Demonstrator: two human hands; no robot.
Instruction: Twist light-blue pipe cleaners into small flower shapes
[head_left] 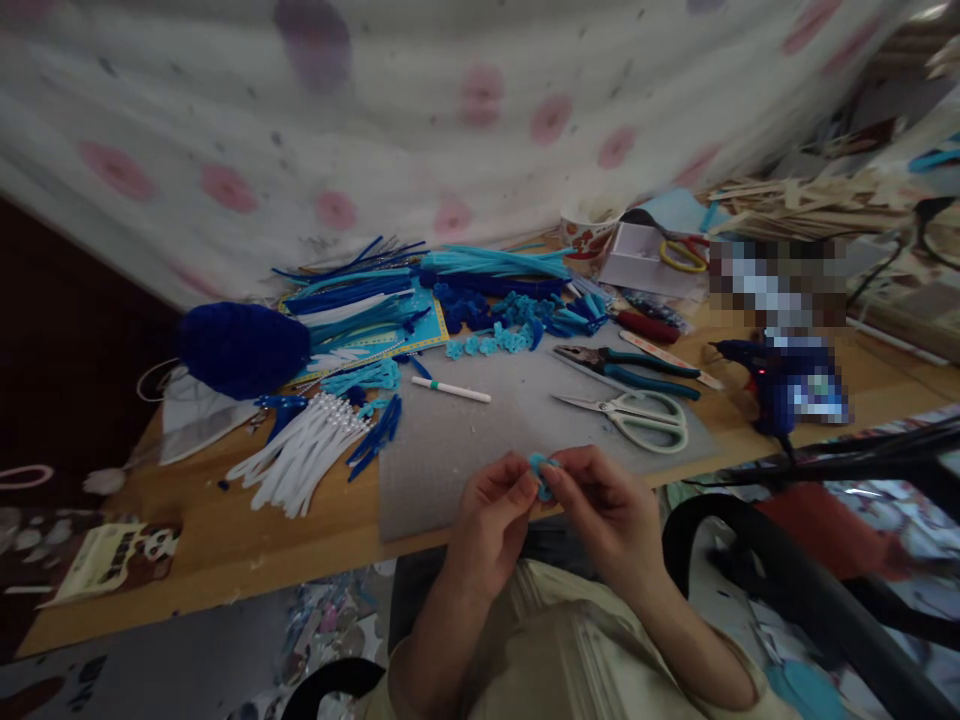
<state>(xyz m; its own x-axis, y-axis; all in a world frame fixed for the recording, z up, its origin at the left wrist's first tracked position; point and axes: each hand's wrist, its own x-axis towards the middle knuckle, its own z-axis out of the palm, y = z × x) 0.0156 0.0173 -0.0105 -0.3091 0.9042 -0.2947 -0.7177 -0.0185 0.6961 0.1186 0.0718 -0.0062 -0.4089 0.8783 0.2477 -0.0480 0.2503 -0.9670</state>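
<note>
My left hand (pixel 491 505) and my right hand (pixel 600 500) meet at the near edge of the wooden table (pixel 225 540), above a grey felt mat (pixel 450 440). Both pinch a small light-blue pipe-cleaner piece (pixel 541 476) between their fingertips; most of it is hidden by the fingers. Further back lie similar light-blue curled pieces (pixel 487 343) and dark-blue ones (pixel 461 305).
White scissors (pixel 645 418) and green-handled pliers (pixel 630 368) lie on the mat, a white pen (pixel 450 389) beside them. A blue glue gun (pixel 765 375) stands right. White stems (pixel 300 455), blue stems (pixel 360 290) and a dark-blue fuzzy ball (pixel 244 348) sit left. A black chair arm (pixel 750 560) curves at right.
</note>
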